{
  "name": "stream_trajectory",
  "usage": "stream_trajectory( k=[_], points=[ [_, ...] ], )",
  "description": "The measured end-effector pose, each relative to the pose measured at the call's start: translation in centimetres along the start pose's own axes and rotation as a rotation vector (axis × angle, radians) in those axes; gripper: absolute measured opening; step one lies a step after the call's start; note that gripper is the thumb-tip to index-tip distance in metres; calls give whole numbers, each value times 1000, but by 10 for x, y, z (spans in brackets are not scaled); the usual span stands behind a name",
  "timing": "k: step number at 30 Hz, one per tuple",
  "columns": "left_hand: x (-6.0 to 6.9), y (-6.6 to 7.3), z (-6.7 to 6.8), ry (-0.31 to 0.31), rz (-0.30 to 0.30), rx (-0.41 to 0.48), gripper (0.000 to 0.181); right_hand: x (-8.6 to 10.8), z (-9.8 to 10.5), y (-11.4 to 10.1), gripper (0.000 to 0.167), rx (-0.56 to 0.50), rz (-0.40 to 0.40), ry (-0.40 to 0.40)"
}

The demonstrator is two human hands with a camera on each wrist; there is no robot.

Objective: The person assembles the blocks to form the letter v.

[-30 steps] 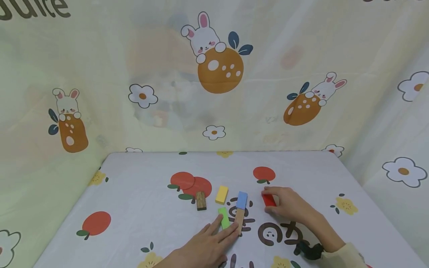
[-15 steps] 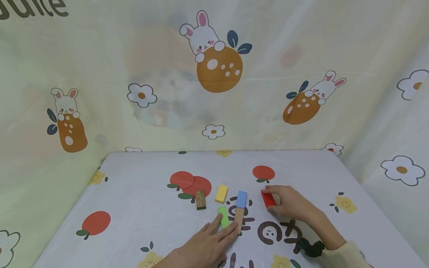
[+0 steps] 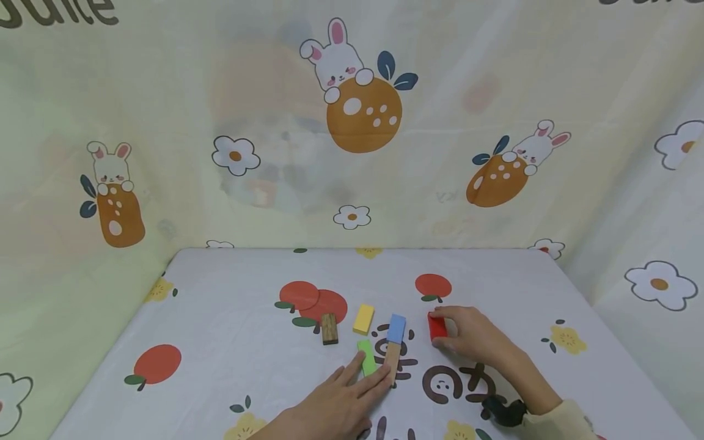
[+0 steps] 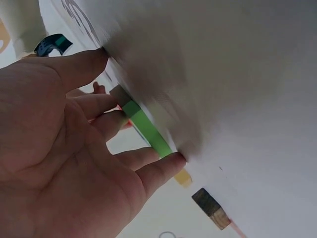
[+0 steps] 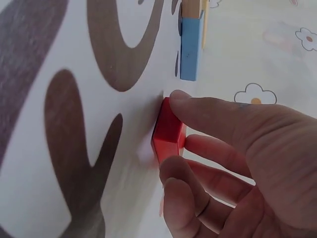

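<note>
My right hand (image 3: 473,333) holds a red block (image 3: 437,326) between thumb and fingers on the table. In the right wrist view the thumb lies on one end of the red block (image 5: 168,124). My left hand (image 3: 335,400) rests with fairly straight fingers on a green block (image 3: 367,359) and a tan wooden block (image 3: 393,355). A blue block (image 3: 396,329) lies end to end with the tan one, just beyond it. The left wrist view shows fingers around the green block (image 4: 148,130), with its far side partly hidden.
A yellow block (image 3: 363,319) lies beyond the green one. A dark brown wood-grain block (image 3: 329,329) is to its left. The white printed tablecloth (image 3: 231,342) reaches back to a patterned curtain (image 3: 264,91). A black strap (image 3: 503,410) is at the right wrist.
The red block has turned slightly in my right hand and shifted a little to the left. My left hand stays on the green and tan blocks.
</note>
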State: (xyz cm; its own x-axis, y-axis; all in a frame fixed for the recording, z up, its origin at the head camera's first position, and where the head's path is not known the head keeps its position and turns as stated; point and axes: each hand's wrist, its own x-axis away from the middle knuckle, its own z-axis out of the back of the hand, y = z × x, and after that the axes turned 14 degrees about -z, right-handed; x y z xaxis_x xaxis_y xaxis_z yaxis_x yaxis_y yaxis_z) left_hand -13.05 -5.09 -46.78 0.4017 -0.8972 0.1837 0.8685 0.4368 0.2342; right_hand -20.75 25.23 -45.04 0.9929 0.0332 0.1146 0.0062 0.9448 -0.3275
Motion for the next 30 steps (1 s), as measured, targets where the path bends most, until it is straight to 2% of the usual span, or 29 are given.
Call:
stream_trajectory(
  k=[30],
  points=[
    [1, 2, 1, -13, 12, 1, 77, -10, -11, -21, 55, 12, 0, 86]
  ],
)
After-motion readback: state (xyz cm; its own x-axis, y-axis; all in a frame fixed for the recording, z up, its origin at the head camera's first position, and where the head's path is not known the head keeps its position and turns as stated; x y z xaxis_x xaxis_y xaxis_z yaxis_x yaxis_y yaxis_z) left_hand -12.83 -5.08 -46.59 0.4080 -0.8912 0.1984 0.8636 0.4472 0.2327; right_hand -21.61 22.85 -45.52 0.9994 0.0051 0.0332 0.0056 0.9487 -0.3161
